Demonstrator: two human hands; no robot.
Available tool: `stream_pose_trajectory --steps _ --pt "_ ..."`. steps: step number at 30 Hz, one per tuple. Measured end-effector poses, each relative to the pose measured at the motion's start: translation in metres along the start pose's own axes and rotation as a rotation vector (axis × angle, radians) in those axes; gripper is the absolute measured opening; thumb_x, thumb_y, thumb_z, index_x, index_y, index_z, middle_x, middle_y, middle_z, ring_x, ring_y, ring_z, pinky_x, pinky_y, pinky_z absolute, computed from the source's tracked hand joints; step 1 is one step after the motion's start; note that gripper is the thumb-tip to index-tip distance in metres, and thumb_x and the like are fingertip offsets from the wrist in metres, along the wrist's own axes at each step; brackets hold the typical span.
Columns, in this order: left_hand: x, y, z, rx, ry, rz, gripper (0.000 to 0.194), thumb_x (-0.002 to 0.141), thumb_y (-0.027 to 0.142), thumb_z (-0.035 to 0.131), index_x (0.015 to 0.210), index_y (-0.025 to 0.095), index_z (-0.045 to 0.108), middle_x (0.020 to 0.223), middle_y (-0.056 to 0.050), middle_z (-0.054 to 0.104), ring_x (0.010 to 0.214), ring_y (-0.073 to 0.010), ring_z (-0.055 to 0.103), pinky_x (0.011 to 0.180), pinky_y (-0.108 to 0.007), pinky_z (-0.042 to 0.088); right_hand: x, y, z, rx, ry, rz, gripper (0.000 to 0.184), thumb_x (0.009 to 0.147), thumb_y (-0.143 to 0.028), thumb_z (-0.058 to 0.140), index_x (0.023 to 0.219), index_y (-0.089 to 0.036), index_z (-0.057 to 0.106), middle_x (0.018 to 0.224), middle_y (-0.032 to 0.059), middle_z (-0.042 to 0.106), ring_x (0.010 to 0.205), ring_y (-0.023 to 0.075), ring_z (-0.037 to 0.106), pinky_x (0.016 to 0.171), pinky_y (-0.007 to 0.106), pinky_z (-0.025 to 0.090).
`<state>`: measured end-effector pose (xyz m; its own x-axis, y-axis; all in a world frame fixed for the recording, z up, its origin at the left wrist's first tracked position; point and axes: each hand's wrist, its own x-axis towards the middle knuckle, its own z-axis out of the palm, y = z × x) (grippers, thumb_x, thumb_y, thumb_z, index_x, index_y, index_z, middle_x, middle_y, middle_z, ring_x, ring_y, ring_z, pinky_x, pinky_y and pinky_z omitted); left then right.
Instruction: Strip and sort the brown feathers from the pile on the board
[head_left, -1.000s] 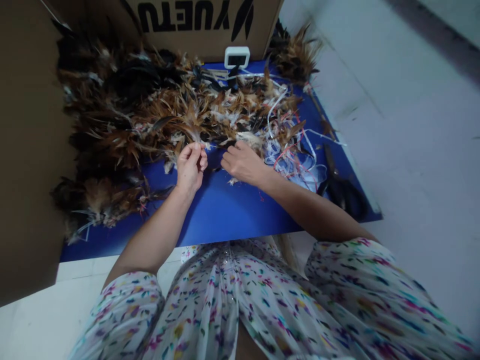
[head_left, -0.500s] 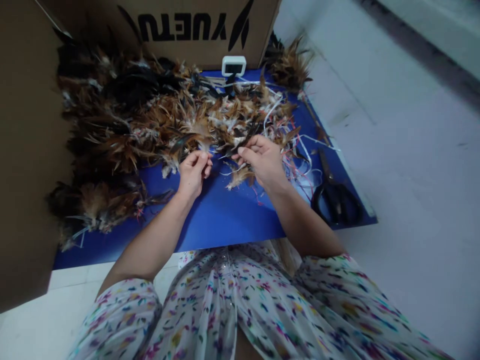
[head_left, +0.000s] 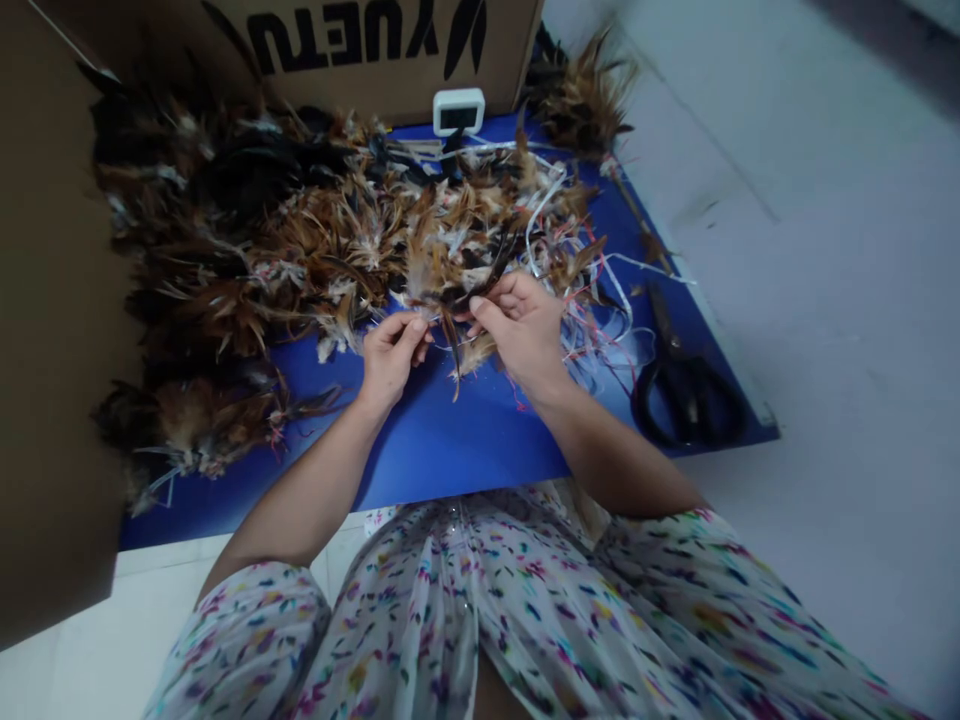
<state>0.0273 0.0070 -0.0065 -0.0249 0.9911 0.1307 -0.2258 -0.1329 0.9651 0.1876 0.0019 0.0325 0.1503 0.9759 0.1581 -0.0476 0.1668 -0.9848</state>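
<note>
A small bunch of brown, black and white feathers (head_left: pixel 442 285) is lifted just above the blue board (head_left: pixel 450 440). My left hand (head_left: pixel 390 355) pinches its lower left end. My right hand (head_left: pixel 525 325) is closed on the bunch from the right, fingers curled round the quills. Behind both hands lies a big heap of loose brown and black feathers (head_left: pixel 300 230), mixed with white and red plastic strips (head_left: pixel 592 320).
Black scissors (head_left: pixel 686 395) lie on the board at the right. A cardboard box (head_left: pixel 360 50) stands at the back, a cardboard wall (head_left: pixel 45 350) at the left. A small white device (head_left: pixel 459 108) sits before the box. Tied feather bundles (head_left: pixel 187 420) lie at the left. Grey floor at right.
My right hand rose from the board and took hold of a feather bunch. Both hands have come together and lifted the bunch slightly toward me.
</note>
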Motion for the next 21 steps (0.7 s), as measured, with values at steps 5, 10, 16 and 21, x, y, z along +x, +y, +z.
stream_pose_trajectory --steps 5,10,16,21 --pt "-0.0005 -0.0015 -0.001 0.017 -0.004 0.001 0.038 0.074 0.056 0.079 0.074 0.019 0.071 0.054 0.005 0.058 0.041 -0.0044 0.045 0.039 -0.018 0.033 -0.0003 -0.0013 -0.0006 -0.039 0.021 -0.015 0.022 0.083 -0.027 0.069 0.077 -0.025 0.048 0.069 -0.0034 0.064 0.065 0.0129 0.067 0.057 0.026 0.056" --pt "-0.0004 -0.0017 -0.0015 0.023 -0.017 0.002 0.039 0.075 0.056 0.079 0.072 0.018 0.07 0.054 0.004 0.057 0.041 -0.0045 0.045 0.039 -0.018 0.034 -0.0009 -0.0027 0.0013 -0.034 0.041 -0.033 0.022 0.082 -0.024 0.069 0.075 -0.024 0.048 0.066 -0.0045 0.063 0.06 0.0112 0.065 0.055 0.025 0.054" --pt "-0.0001 -0.0005 -0.0019 0.08 -0.076 -0.013 0.041 0.077 0.056 0.077 0.069 0.017 0.068 0.05 0.005 0.054 0.04 -0.0042 0.045 0.039 -0.017 0.034 -0.0008 -0.0017 0.001 -0.025 0.019 -0.052 0.026 0.08 -0.026 0.071 0.074 -0.024 0.046 0.064 -0.0072 0.061 0.056 0.0096 0.063 0.054 0.023 0.054" --pt "-0.0002 -0.0029 -0.0026 0.116 -0.095 0.009 0.043 0.077 0.059 0.075 0.069 0.018 0.068 0.05 0.005 0.055 0.04 -0.005 0.044 0.039 -0.018 0.034 0.0003 0.0069 0.0026 -0.005 0.021 -0.043 0.021 0.078 -0.027 0.073 0.08 -0.024 0.052 0.066 -0.007 0.061 0.059 0.0106 0.065 0.053 0.024 0.055"
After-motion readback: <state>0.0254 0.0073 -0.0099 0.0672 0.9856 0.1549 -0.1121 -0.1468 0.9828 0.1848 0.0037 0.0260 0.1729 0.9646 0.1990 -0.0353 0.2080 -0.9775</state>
